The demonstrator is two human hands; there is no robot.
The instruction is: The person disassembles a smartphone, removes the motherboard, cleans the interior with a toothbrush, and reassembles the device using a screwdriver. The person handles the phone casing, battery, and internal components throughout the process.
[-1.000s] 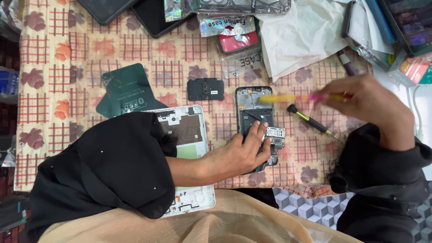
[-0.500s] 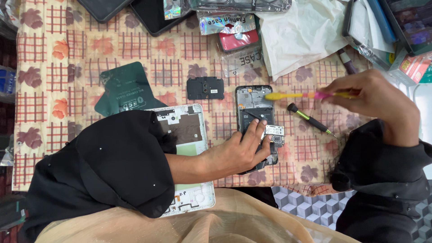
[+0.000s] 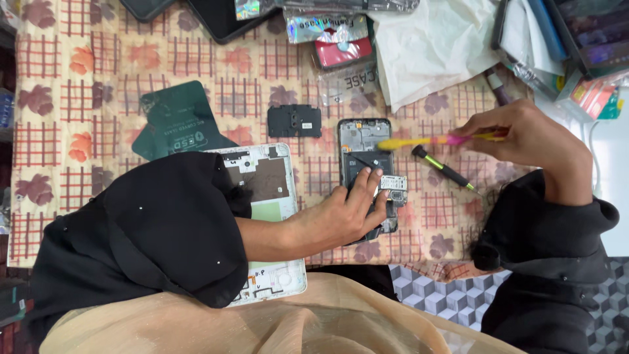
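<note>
The left hand (image 3: 344, 213) lay flat, fingers spread, pinning the opened phone (image 3: 368, 172) beneath them. The right hand (image 3: 524, 141) pinched a yellow-pink pry tool (image 3: 429, 140), its tip just beyond the left fingertips; a slip might have gouged exposed parts.

patterned tablecloth (image 3: 98, 78), opened phone (image 3: 364, 147), screwdriver (image 3: 440, 168)

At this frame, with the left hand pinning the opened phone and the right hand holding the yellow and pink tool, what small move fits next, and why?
Probably lower the tool's yellow tip into the opened phone. The right hand holds it level over the phone's upper half, and the left hand already presses the lower half flat.
</note>
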